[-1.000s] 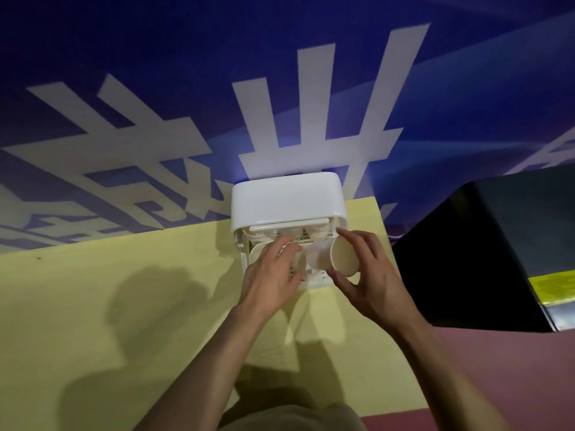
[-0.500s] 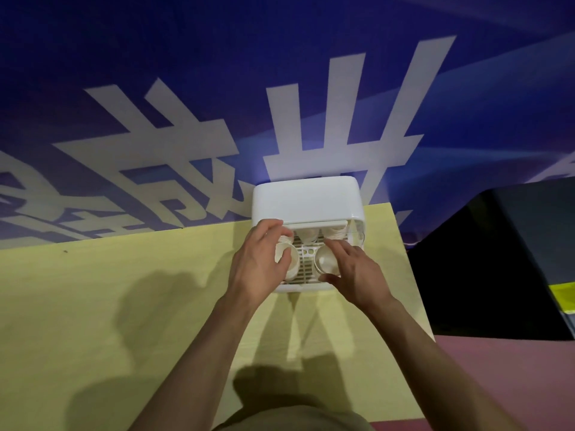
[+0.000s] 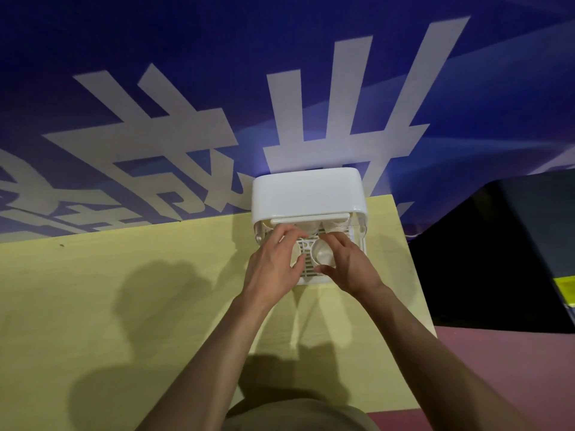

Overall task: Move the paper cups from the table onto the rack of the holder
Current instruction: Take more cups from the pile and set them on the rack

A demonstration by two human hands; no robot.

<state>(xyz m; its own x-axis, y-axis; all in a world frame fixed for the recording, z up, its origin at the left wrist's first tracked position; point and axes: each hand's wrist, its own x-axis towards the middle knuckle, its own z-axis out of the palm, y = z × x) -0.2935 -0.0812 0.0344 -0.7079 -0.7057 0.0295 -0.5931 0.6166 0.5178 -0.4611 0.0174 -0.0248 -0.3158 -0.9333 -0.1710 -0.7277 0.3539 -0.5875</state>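
At the far edge of the pale yellow table point(image 3: 130, 293), pushed up against a blue wall banner point(image 3: 217, 88) with big white characters, stands the white holder point(image 3: 306, 194), its rounded lid tipped back and its slatted rack point(image 3: 308, 259) open toward the person. Both bare arms reach in from below. The left hand point(image 3: 273, 265) sits over the left side of the rack, fingers and thumb curled round a paper cup point(image 3: 295, 255) there; only a sliver of that cup's pale side shows between thumb and forefinger, so I cannot say just how it sits. The right hand point(image 3: 348, 265) is on the right side, its thumb below and its fingers above a second paper cup point(image 3: 323, 255), pinching it while it rests on the rack with its round white face turned up toward us. Farther back, under the lid's front edge, the rims of more cups point(image 3: 334, 227) peek out in a row. The two held cups lie just beside each other, with a strip of the rack's grid showing between them. To the right of the table there is a dark panel point(image 3: 497, 259), and below it a dull pink floor point(image 3: 513, 368).
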